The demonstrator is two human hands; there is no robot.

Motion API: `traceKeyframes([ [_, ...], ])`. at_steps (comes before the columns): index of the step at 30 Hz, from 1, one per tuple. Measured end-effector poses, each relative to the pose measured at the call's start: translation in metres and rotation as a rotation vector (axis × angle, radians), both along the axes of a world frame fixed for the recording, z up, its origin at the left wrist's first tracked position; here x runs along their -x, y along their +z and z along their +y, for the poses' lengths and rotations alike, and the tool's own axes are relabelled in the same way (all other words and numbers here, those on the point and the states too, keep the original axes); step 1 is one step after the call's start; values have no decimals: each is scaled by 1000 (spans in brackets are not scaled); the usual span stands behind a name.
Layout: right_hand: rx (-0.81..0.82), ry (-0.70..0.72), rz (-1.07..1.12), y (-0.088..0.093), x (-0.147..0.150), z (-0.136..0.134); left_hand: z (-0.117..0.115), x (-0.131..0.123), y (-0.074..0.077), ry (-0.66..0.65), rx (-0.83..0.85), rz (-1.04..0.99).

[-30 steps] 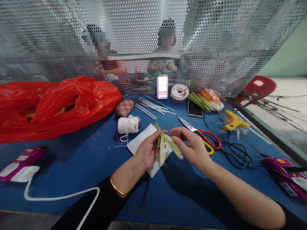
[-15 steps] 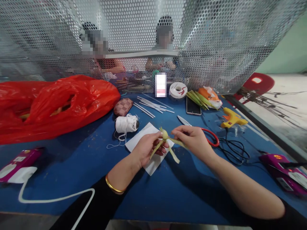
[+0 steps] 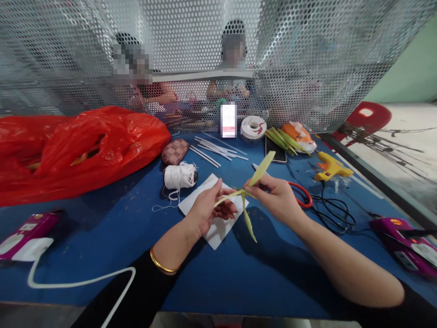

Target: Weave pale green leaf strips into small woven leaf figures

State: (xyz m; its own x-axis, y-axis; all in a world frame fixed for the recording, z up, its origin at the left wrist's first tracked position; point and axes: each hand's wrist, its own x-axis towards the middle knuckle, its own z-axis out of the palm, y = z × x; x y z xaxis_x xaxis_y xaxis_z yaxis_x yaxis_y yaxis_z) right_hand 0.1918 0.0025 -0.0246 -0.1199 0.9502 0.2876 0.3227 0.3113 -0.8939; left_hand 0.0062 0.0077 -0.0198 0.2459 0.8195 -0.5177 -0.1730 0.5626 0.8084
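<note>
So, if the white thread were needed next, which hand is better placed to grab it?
Probably the left hand: it is nearer the white thread and looks loosely open, while the right hand pinches the green leaf strips.

No text, number or brand can be read. At the far side of the desk (image 3: 191,273), a white spool (image 3: 247,128) bears a red curved mark, and an upright lit screen (image 3: 228,119) is pixelated. The left purple box (image 3: 44,224) and right purple box (image 3: 384,226) carry small marks and pale panels, too small to make out.
</note>
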Motion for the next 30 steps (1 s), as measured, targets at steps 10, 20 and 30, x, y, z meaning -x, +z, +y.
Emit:
traceKeyframes([
  [10,113,-202,-22,-5,10,-7,-10,-8,2,-128,-182,-15],
  [20,241,-183,200,-3,14,-8,-11,-9,2,-95,-49,-171],
  [30,370,-2,373,4,10,-6,-13,-9,-6,-194,-97,-61],
])
